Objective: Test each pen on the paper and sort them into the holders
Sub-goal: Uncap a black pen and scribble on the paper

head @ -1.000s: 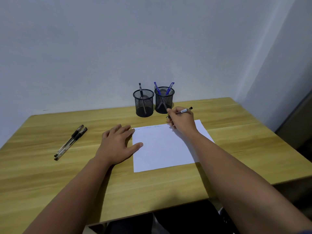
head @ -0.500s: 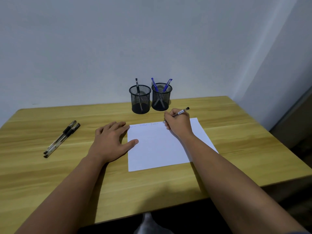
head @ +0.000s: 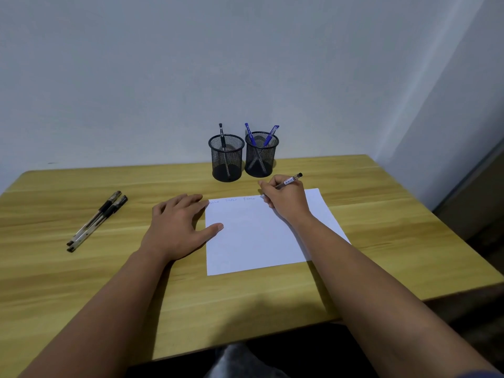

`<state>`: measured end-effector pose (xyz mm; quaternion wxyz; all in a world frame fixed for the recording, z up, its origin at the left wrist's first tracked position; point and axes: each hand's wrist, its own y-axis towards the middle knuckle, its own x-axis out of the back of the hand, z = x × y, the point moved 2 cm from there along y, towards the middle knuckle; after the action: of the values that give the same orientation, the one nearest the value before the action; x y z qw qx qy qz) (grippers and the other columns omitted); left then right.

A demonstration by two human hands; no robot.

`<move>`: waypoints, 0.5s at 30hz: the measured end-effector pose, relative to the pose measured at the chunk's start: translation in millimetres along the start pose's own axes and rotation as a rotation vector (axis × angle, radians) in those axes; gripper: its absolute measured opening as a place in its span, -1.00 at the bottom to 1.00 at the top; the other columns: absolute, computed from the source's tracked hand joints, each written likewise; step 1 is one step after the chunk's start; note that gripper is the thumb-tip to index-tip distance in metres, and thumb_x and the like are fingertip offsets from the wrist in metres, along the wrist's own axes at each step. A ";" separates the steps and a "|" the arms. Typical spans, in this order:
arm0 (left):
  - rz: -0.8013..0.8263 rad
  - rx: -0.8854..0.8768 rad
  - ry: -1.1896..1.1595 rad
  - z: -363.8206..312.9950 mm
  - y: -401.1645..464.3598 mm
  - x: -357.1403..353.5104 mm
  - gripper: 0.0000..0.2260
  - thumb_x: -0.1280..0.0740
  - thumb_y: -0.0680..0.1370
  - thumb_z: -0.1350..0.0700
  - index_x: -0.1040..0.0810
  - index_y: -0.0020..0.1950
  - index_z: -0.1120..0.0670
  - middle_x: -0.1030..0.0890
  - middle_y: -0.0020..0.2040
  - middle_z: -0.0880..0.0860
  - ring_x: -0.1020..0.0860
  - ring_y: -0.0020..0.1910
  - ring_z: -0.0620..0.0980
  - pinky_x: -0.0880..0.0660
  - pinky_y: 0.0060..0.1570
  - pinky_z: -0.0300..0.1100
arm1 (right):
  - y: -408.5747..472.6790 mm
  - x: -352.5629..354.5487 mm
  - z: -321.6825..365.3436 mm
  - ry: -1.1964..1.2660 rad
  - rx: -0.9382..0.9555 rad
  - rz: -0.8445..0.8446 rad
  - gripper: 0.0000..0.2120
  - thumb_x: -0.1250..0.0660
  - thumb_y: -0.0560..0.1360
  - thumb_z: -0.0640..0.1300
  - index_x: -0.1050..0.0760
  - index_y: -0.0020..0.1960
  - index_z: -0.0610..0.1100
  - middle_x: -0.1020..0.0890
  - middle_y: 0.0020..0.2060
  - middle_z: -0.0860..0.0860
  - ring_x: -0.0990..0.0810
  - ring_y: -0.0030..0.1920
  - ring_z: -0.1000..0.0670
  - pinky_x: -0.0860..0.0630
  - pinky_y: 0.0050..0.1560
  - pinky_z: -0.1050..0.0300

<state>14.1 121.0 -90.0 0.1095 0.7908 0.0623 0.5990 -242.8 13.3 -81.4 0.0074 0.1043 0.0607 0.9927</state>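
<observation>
A white sheet of paper [head: 253, 241] lies on the wooden table [head: 81, 282] with three faint written words along its top edge. My right hand [head: 286, 199] grips a clear pen [head: 291, 180] in a writing hold, tip down at the paper's top edge. My left hand [head: 177, 225] rests flat on the table, thumb and fingertips on the paper's left edge. Two black mesh holders stand at the back: the left holder [head: 227, 159] has one black pen, the right holder [head: 261, 155] has two blue pens. Two black pens [head: 96, 221] lie together at the table's left.
A pale wall rises right behind the holders. The table's right edge [head: 425, 214] drops off beside a wall corner, and its front edge runs close to my body. Bare wood lies between the loose pens and my left hand.
The camera view shifted slightly, so everything sits a little lower and left in frame. My right hand with the pen stays at the paper's top edge; the left hand keeps pressing the sheet.
</observation>
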 end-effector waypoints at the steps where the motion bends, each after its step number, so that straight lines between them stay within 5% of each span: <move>1: -0.001 -0.001 0.000 -0.3 0.1 0.1 -0.23 -0.06 0.41 -0.56 -0.40 0.51 -0.19 -0.36 0.54 -0.17 -0.22 0.56 -0.04 -0.06 0.48 0.08 | -0.2 0.4 -0.5 0.001 -0.003 -0.004 -0.60 -0.48 0.58 -0.20 -0.47 -0.40 -0.14 -0.61 -0.45 -0.17 -0.56 -0.45 -0.05 -0.46 -0.38 0.08; 4: 0.000 0.002 -0.003 -0.8 0.2 0.5 -0.23 -0.07 0.41 -0.56 -0.41 0.50 -0.19 -0.36 0.54 -0.17 -0.22 0.56 -0.04 -0.06 0.48 0.08 | 0.0 2.1 -1.7 0.016 -0.018 -0.027 -0.65 -0.40 0.55 -0.28 -0.43 -0.39 -0.21 -0.57 -0.45 -0.23 -0.60 -0.41 -0.11 -0.50 -0.32 -0.01; 8: -0.006 0.002 -0.004 -1.0 -0.4 0.4 -0.23 -0.07 0.41 -0.56 -0.41 0.50 -0.19 -0.36 0.54 -0.17 -0.22 0.56 -0.05 -0.07 0.48 0.08 | -0.5 2.5 -0.5 0.009 -0.016 -0.032 -0.66 -0.43 0.59 -0.23 -0.45 -0.24 -0.43 -0.63 -0.31 -0.40 -0.61 -0.45 -0.01 -0.52 -0.38 0.10; 15: -0.008 0.002 -0.002 0.6 0.1 -1.7 -0.24 -0.09 0.42 -0.56 -0.42 0.50 -0.19 -0.37 0.53 -0.18 -0.23 0.55 -0.05 -0.07 0.47 0.08 | -1.3 2.0 0.6 -0.029 -0.001 -0.050 -0.64 -0.45 0.61 -0.17 -0.48 -0.22 -0.42 -0.66 -0.29 -0.38 -0.60 -0.48 0.04 -0.52 -0.43 0.17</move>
<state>14.3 120.5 -91.7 0.1112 0.7913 0.0659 0.5976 -244.6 14.7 -80.6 0.0331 0.1171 0.0625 0.9906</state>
